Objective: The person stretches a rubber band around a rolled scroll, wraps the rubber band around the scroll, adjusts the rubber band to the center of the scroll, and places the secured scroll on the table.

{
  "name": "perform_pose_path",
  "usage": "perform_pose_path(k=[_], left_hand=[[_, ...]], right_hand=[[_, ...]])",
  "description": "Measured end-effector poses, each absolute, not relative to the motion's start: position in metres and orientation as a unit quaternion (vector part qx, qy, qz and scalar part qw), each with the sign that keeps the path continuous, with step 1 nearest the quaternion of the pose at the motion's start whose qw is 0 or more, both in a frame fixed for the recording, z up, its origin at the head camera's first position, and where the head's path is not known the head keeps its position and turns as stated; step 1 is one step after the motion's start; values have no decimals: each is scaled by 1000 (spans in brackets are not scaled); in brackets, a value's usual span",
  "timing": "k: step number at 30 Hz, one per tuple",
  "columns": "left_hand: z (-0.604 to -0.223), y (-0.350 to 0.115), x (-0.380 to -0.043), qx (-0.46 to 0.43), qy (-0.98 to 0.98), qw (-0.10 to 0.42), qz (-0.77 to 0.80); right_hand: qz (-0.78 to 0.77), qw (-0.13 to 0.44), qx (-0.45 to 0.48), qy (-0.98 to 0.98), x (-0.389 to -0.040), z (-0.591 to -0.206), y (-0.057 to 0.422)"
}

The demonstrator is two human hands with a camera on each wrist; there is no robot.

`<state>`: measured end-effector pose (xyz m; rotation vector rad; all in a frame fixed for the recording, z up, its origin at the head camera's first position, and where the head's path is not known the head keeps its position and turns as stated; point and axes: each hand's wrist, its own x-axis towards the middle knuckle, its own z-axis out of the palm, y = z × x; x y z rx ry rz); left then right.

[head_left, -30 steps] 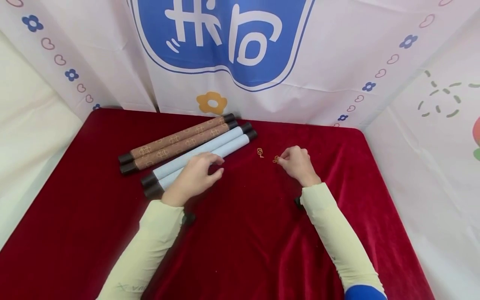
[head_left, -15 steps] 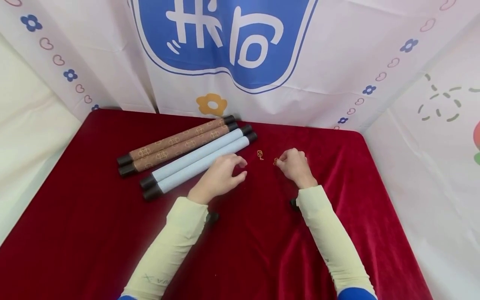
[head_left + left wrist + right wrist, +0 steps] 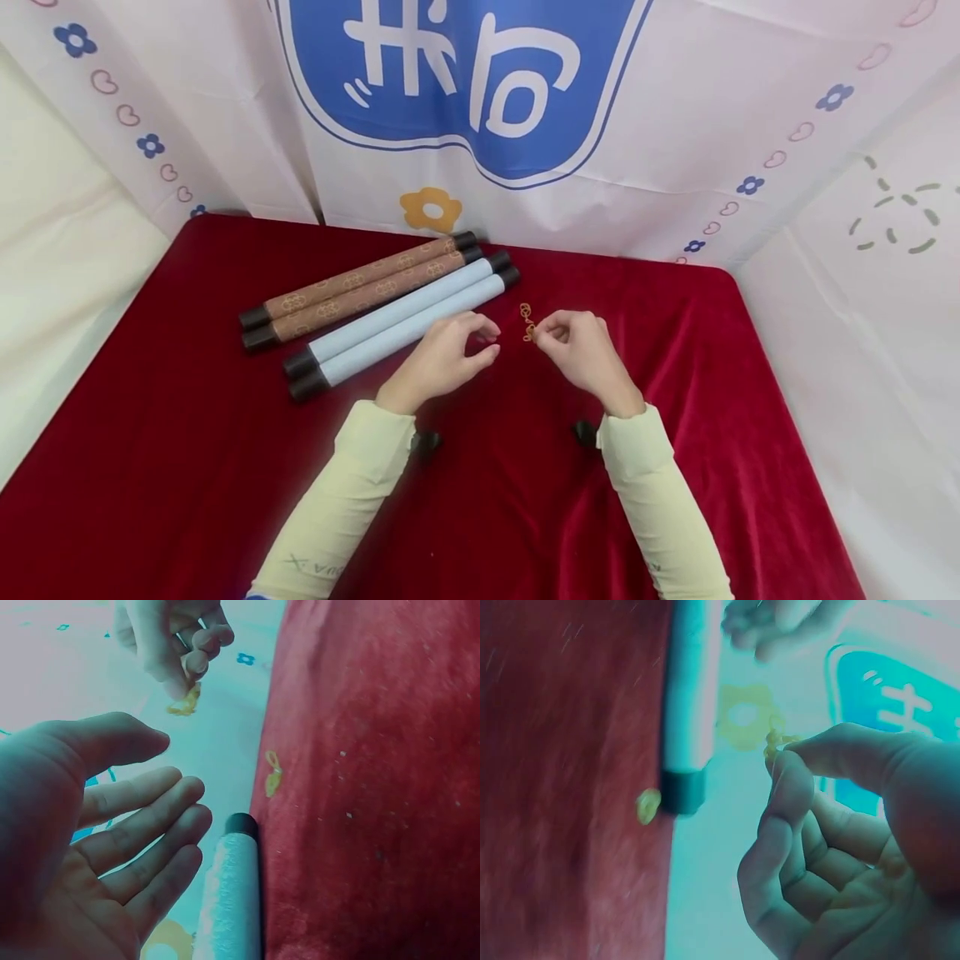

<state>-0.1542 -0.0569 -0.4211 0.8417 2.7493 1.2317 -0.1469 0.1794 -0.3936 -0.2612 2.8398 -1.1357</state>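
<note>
My right hand (image 3: pixel 588 357) pinches a small yellow rubber band (image 3: pixel 185 701) between thumb and forefinger, raised off the cloth. A second yellow rubber band (image 3: pixel 525 309) lies on the red cloth, just beyond the pinched one in the head view. Left of both, my left hand (image 3: pixel 441 357) hovers with loosely bent, parted fingers and holds nothing. Its palm and spread thumb (image 3: pixel 127 742) show in the left wrist view. Just behind it lie two light-blue rolls (image 3: pixel 408 321) with black ends, side by side like a scroll. The pinched band is partly hidden by the fingertips.
Two brown patterned rolls (image 3: pixel 367 287) with black ends lie beyond the blue ones. Red velvet cloth (image 3: pixel 480 500) covers the table. A white printed curtain (image 3: pixel 637 208) stands along the back edge, with more white fabric at both sides.
My left hand has moved right, away from the blue rolls. My right hand has moved slightly left with the pinched rubber band, closer to the one lying on the cloth.
</note>
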Motion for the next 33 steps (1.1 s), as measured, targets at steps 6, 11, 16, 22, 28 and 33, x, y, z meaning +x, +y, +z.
perform_pose_path(k=[6, 11, 16, 22, 28, 33], left_hand=[[-413, -57, -151, 276, 859, 17, 431], [-409, -55, -148, 274, 839, 39, 468], [-408, -54, -146, 270, 833, 49, 480], [-409, -52, -146, 275, 834, 41, 478], [-409, -51, -146, 268, 841, 33, 469], [-410, -51, -145, 272, 844, 29, 462]], right_hand=[[-390, 13, -109, 914, -132, -388, 168], [-395, 3, -121, 911, -125, -387, 163], [-392, 4, -128, 911, -122, -386, 159], [-395, -6, -146, 907, -122, -386, 156], [-400, -9, -162, 902, -121, -388, 153], [-397, -7, -166, 903, -121, -388, 153]])
